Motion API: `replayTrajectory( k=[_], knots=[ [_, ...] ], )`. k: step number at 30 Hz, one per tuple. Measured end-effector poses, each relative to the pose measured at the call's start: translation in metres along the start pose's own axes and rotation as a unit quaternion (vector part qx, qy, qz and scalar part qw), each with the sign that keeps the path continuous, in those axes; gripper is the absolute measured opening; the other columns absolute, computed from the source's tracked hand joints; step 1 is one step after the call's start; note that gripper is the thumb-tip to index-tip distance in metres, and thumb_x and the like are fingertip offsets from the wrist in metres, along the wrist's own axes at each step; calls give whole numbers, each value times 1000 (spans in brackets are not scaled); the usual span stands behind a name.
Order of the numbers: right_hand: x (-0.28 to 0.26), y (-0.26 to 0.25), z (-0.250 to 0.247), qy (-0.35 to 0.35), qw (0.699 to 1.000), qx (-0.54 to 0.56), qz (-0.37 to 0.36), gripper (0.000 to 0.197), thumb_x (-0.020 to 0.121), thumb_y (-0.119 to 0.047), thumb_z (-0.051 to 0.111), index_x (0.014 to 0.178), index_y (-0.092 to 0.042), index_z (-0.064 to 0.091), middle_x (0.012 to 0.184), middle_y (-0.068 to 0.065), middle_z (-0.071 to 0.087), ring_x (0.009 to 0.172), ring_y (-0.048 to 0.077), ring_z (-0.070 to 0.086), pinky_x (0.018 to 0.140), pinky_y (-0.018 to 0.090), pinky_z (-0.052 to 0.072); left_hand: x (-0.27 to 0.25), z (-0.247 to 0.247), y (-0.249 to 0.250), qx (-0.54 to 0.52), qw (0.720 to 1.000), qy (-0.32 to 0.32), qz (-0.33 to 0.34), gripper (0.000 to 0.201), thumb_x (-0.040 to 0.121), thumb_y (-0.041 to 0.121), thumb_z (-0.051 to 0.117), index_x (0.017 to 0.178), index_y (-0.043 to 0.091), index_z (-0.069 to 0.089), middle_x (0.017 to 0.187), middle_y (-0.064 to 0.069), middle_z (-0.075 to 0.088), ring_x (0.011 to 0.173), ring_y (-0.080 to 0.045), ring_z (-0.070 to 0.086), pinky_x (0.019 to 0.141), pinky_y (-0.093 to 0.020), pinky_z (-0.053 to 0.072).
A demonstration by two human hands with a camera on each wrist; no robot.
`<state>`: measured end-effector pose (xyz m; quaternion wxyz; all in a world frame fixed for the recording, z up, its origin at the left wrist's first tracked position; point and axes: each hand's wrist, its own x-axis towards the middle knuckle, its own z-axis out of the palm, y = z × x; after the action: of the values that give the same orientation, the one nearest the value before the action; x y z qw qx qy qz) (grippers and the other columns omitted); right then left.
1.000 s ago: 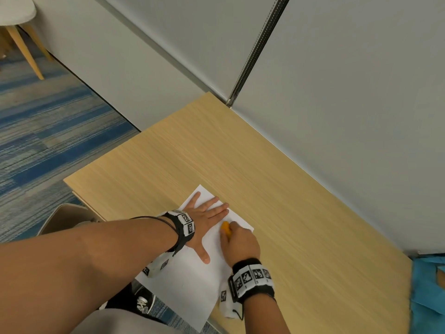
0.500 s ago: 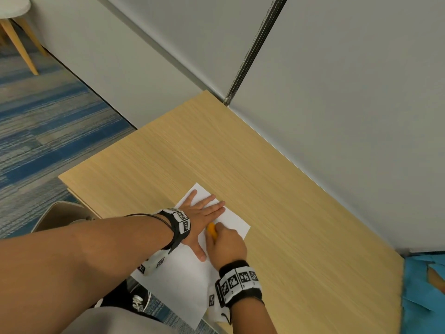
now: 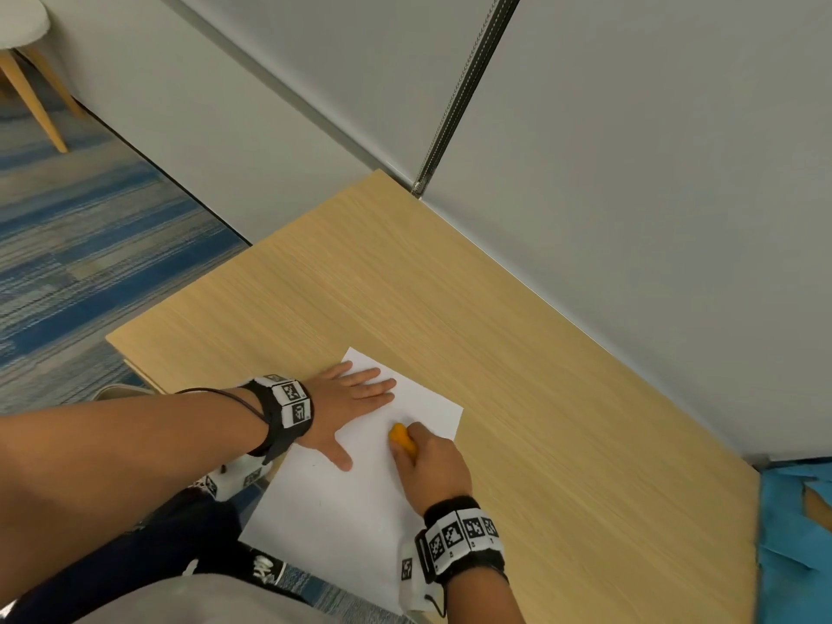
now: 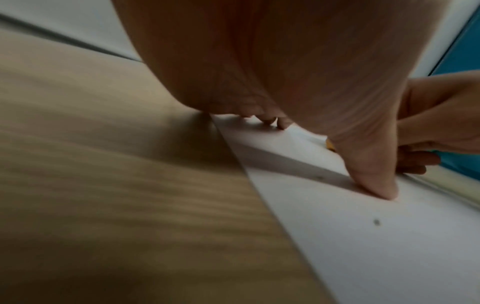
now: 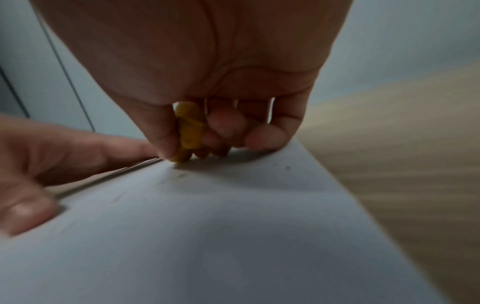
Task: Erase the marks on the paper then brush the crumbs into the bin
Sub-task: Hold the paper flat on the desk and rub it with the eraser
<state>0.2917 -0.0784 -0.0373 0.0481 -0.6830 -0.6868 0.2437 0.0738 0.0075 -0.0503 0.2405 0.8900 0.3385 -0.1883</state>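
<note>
The left hand lies flat with straight fingers on the far end of the one sheet of paper, which overhangs the table edge, while the right hand pinches one yellow eraser against the sheet. If the left hand's pressure slackens, I judge a rub could crease or drag the paper toward the edge. No bin is in view; a few dark specks show, too faint to count.
</note>
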Motion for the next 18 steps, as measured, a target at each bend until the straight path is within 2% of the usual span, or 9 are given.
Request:
replayTrajectory(
  k=[3, 6, 12, 14, 18],
  knots=[
    [2, 12, -5, 35, 996, 77, 20, 32, 99, -51, 47, 83, -24, 51, 61, -9, 53, 49, 6, 45, 49, 24, 38, -4, 4, -7, 5, 1000, 14, 11, 120, 85, 80, 59, 164, 30, -17, 167, 14, -32, 151, -12, -34, 116, -39, -30],
    [8, 21, -11, 50, 994, 91, 46, 29, 100, -45, 50, 87, -19, 54, 65, -7, 55, 51, 8, 47, 50, 24, 39, -5, 8, -10, 11, 1000, 18, 11, 122, 82, 85, 56, 162, 34, -20, 165, 15, -35, 150, -11, -38, 113, -38, -34],
    [19, 9, -12, 21, 998, -1, 53, 38, 101, -54, 37, 91, -22, 55, 71, -5, 62, 61, 16, 59, 58, 34, 51, -2, 12, -3, 13, 1000, 24, -11, 115, 84, 88, 48, 160, 40, -23, 164, 16, -37, 149, -12, -39, 117, -49, -30],
    [17, -4, -8, 18, 999, -37, 32, 38, 102, -53, 34, 92, -22, 53, 73, -5, 62, 63, 17, 60, 59, 36, 52, -2, 10, -3, 14, 1000, 15, -13, 117, 84, 87, 51, 160, 40, -24, 162, 17, -39, 148, -12, -39, 118, -50, -29],
    [2, -38, 6, -15, 991, -114, -64, 38, 102, -50, 30, 95, -20, 52, 81, -1, 64, 64, 17, 53, 57, 33, 44, -2, 9, -3, 21, 1000, 8, -18, 117, 83, 88, 51, 160, 40, -24, 163, 16, -39, 149, -14, -39, 118, -52, -28]
  ],
)
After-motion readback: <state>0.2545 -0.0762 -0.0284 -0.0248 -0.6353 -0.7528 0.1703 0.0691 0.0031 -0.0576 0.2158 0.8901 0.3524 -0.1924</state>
